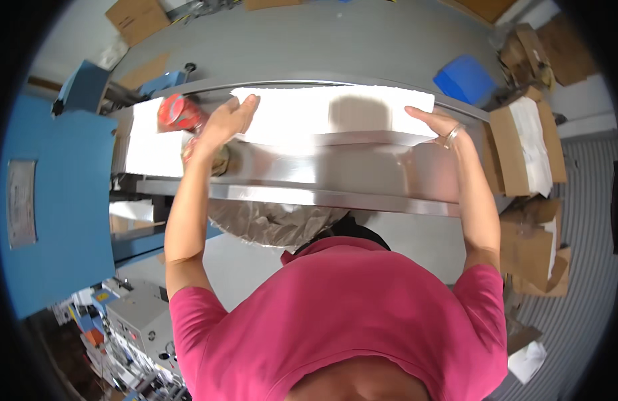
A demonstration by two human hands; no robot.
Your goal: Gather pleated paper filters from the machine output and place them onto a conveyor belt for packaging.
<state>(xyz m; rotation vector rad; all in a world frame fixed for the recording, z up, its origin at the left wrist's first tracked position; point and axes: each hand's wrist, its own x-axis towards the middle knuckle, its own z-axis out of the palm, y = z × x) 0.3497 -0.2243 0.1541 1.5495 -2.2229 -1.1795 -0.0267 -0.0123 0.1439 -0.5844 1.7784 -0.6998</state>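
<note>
A long white block (289,113), which looks like a stack of paper sheets with a slightly rough far edge, spans the space between my hands over a metal trough. My left hand (230,122) is closed on its left end, fingers pointing away from me. At the other end my right hand (437,123), with a bangle at the wrist, grips the corner, thumb on top. Close to the left hand lies a red roll of tape or similar round thing (179,112). A second roundish thing (220,162), partly hidden by my left forearm, sits below it.
The metal trough (289,194) has a raised near edge. More white sheets (145,137) lie at its left end, beside a blue machine cabinet (62,200). Open cardboard boxes (516,144) stand on the right. A clear plastic bag (275,224) hangs below the trough. A blue object (464,79) is beyond it.
</note>
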